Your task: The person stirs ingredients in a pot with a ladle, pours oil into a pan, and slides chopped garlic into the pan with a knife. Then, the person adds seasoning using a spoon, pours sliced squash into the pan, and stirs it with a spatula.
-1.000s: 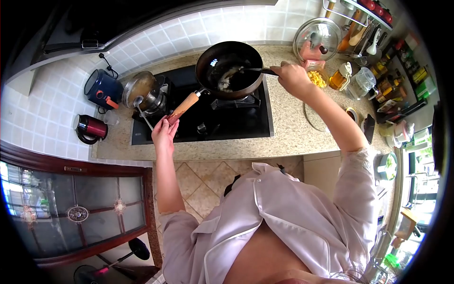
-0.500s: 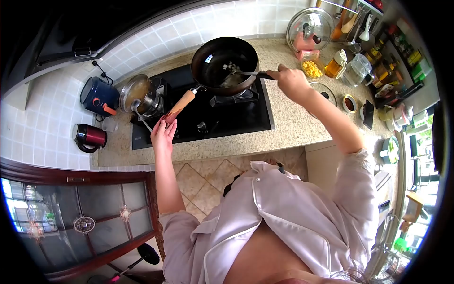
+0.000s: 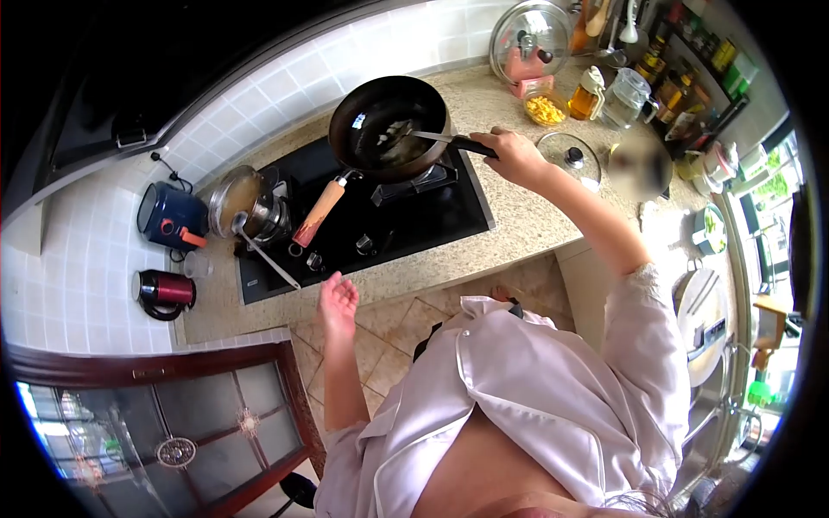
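Observation:
A dark wok (image 3: 371,99) with a wooden handle (image 3: 321,210) stands on the right burner of the black gas stove (image 3: 432,233). Pale chopped pieces (image 3: 395,132) lie in its bottom. My right hand (image 3: 514,160) grips the black handle of a metal spatula (image 3: 432,136), whose blade reaches into the wok among the pieces. My left hand (image 3: 338,302) is in the air just off the stove's front edge, fingers loosely apart and holding nothing. It is near the end of a ladle handle (image 3: 285,274) that slants out of a pot (image 3: 275,216) on the left burner.
Right of the stove are a bowl of yellow pieces (image 3: 546,110), a glass lid (image 3: 587,177), an oil bottle (image 3: 586,93) and a glass jug (image 3: 623,99). A larger glass lid (image 3: 528,30) leans at the wall. A red kettle (image 3: 164,292) and blue appliance (image 3: 171,214) stand left.
My left hand has let go of the wok handle and drawn back toward me. My right hand still holds the spatula in the wok. The whole view has shifted a little.

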A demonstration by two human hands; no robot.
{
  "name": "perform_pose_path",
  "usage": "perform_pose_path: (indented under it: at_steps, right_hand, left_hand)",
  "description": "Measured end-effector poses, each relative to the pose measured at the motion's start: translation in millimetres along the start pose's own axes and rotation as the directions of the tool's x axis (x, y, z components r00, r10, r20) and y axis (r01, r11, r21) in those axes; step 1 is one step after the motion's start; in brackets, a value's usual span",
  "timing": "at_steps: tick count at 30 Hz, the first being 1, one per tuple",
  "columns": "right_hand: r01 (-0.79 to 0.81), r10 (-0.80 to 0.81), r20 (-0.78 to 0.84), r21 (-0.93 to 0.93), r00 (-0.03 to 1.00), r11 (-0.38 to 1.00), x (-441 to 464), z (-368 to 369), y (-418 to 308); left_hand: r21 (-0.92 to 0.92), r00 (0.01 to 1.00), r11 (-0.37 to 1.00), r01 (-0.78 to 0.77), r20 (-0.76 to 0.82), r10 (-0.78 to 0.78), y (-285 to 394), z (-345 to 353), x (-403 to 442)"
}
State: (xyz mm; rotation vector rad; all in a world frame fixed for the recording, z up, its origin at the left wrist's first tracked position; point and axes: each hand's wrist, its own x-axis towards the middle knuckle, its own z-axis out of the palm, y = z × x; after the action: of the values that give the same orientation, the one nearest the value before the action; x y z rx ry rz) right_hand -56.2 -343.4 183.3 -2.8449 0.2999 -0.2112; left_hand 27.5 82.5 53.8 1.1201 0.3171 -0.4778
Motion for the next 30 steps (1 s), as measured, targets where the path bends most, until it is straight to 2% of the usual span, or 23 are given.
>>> perform_pose_path:
  at_steps: [2,4,6,8,10,12,14,16,18,19,20,22,23,25,26,27,28,30]
  right_hand:
    - [0.024,-0.024,-0.01,0.092,1.0,0.995,-2.8,-4.2,-0.5]
    - [-0.02,0.018,0.028,0.068,0.999,0.997,-9.1,-13.1,0.5]
    - [-0.005,0.011,-0.067,0.086,0.998,0.996,-16.1,-17.7,7.9]
    - [-0.01,0.023,-0.105,0.122,0.994,0.992,-22.1,-21.8,28.2]
    - [-0.044,0.1,-0.194,0.274,0.976,0.961,-30.9,-36.9,50.3]
    - [-0.065,0.147,-0.242,0.316,0.959,0.947,-35.3,-44.3,85.7]
    - [-0.066,0.156,-0.26,0.324,0.953,0.944,-38.2,-55.5,125.9]
    - [-0.028,0.146,-0.356,0.316,0.923,0.948,-39.3,-81.7,155.5]
    - [-0.088,0.261,-0.393,0.407,0.881,0.909,-34.2,-101.9,197.3]
    - [-0.164,0.386,-0.362,0.512,0.848,0.843,-31.1,-122.5,208.0]
    - [-0.093,0.312,-0.481,0.426,0.819,0.9,-21.2,-128.7,242.8]
    - [-0.123,0.4,-0.544,0.474,0.738,0.872,-8.3,-161.8,278.4]
    - [-0.072,0.362,-0.627,0.438,0.69,0.896,3.9,-175.1,303.2]
    - [0.044,0.322,-0.738,0.429,0.593,0.902,34.2,-206.8,342.0]
    - [-0.034,0.349,-0.756,0.398,0.554,0.917,45.2,-225.4,354.8]
    - [-0.002,0.311,-0.801,0.361,0.512,0.933,63.8,-236.6,375.6]
    - [-0.046,0.286,-0.839,0.299,0.463,0.953,83.1,-246.8,389.7]
    - [-0.187,0.248,-0.874,0.184,0.419,0.965,125.5,-264.4,422.3]
  left_hand:
    - [0.008,0.998,0.998,0.062,-0.025,-0.062,-17.6,0.3,-4.8]
    - [0.03,0.989,0.989,0.147,-0.022,-0.146,-34.5,3.0,-11.9]
    - [0.022,0.982,0.982,0.186,0.014,-0.187,-56.1,4.4,-17.7]
    - [0.001,0.954,0.954,0.3,-0.002,-0.3,-78.3,12.8,-24.9]
    - [-0.008,0.913,0.913,0.407,0.041,-0.406,-102.7,11.2,-26.6]
    - [0.076,0.892,0.893,0.444,0.048,-0.449,-107.8,24.8,-45.2]
    - [0.182,0.847,0.858,0.48,0.156,-0.507,-142.7,0.4,-24.2]
    - [0.228,0.773,0.771,0.595,0.099,-0.626,-160.1,-3.4,-8.9]
    - [0.226,0.806,0.799,0.557,0.085,-0.586,-165.4,23.3,-11.2]
    - [0.212,0.835,0.823,0.528,0.052,-0.549,-166.4,38.9,-17.5]
    - [0.213,0.835,0.825,0.524,0.06,-0.546,-170.8,53.9,-19.2]
    - [0.146,0.861,0.853,0.5,0.025,-0.509,-177.5,86.5,-20.5]
    - [0.142,0.864,0.857,0.495,0.027,-0.503,-182.9,105.7,-24.5]
    - [0.241,0.943,0.916,0.321,0.011,-0.333,-194.7,141.7,-36.6]
    - [0.236,0.947,0.92,0.313,0.002,-0.323,-201.7,154.6,-38.3]
    - [0.322,0.954,0.908,0.268,0.044,-0.297,-208.1,165.0,-39.7]
    - [0.404,0.957,0.888,0.22,0.085,-0.276,-212.6,173.7,-41.4]
    - [0.423,0.962,0.882,0.21,0.07,-0.263,-217.4,187.6,-46.2]
